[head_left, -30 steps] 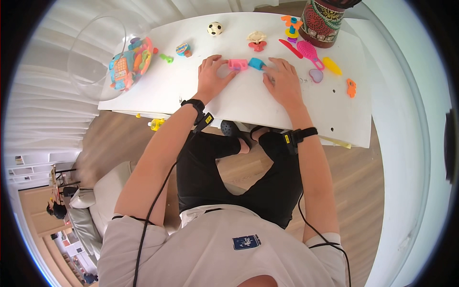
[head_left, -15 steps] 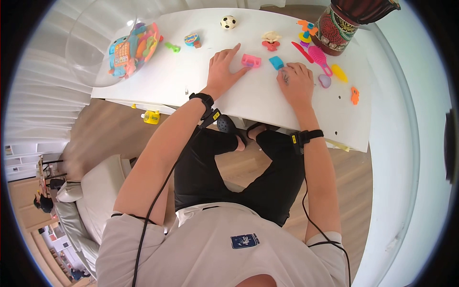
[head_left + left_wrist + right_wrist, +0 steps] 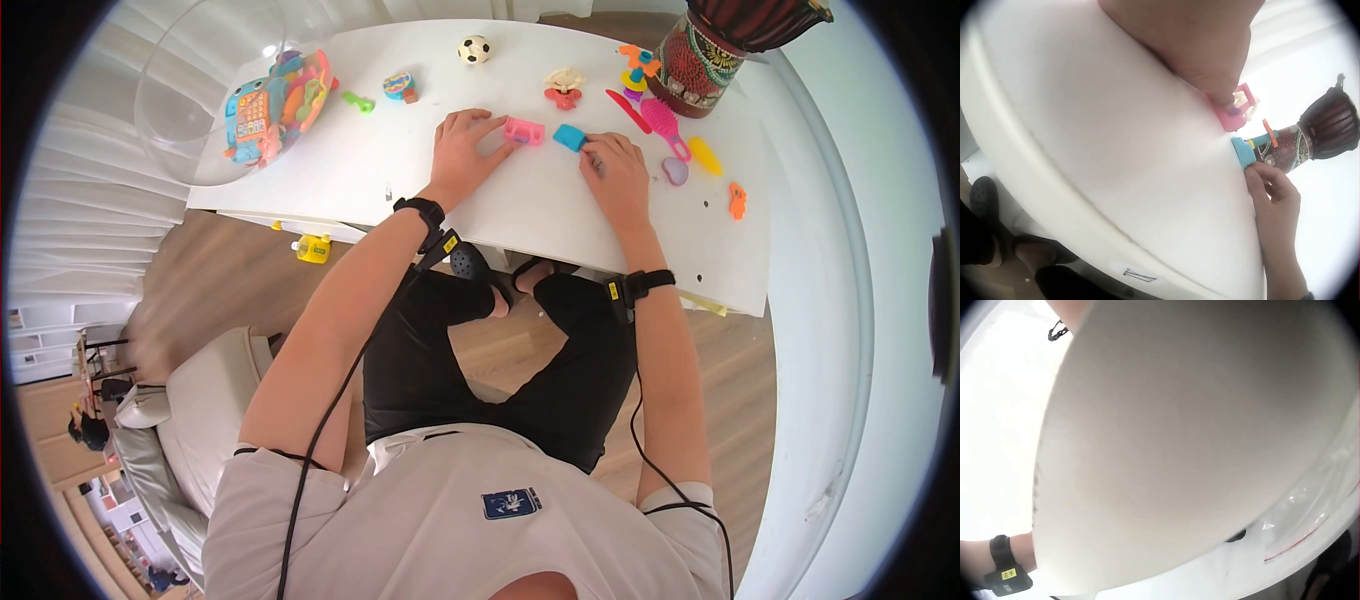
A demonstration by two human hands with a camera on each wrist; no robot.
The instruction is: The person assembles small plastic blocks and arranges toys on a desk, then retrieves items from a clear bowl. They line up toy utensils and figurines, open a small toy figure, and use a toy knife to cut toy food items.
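Note:
In the head view, my left hand point(image 3: 465, 155) is at the left end of a pink plastic toy piece point(image 3: 524, 131) with a see-through frame, pinching it between thumb and fingers. A small purple part shows inside the pink piece. To its right, a blue plastic toy block point(image 3: 569, 138) is pinched at its right edge by my right hand point(image 3: 617, 175). A narrow gap separates the two pieces. The left wrist view shows the same blue block point(image 3: 1243, 152) beside the pink piece point(image 3: 1233, 116). The right wrist view shows neither piece.
Around the white table point(image 3: 420, 60) lie a soccer ball point(image 3: 474, 49), a red-and-cream toy point(image 3: 564, 90), a pink brush point(image 3: 664, 125), a yellow toy point(image 3: 705, 156) and an orange toy point(image 3: 738, 200). A patterned drum point(image 3: 697, 65) stands back right; a toy-filled clear container point(image 3: 185, 165) stands left.
The left index finger, raised off the pink piece half a second ago, has come down onto it. The blue block has shifted slightly left toward the pink piece. The head view has turned a little.

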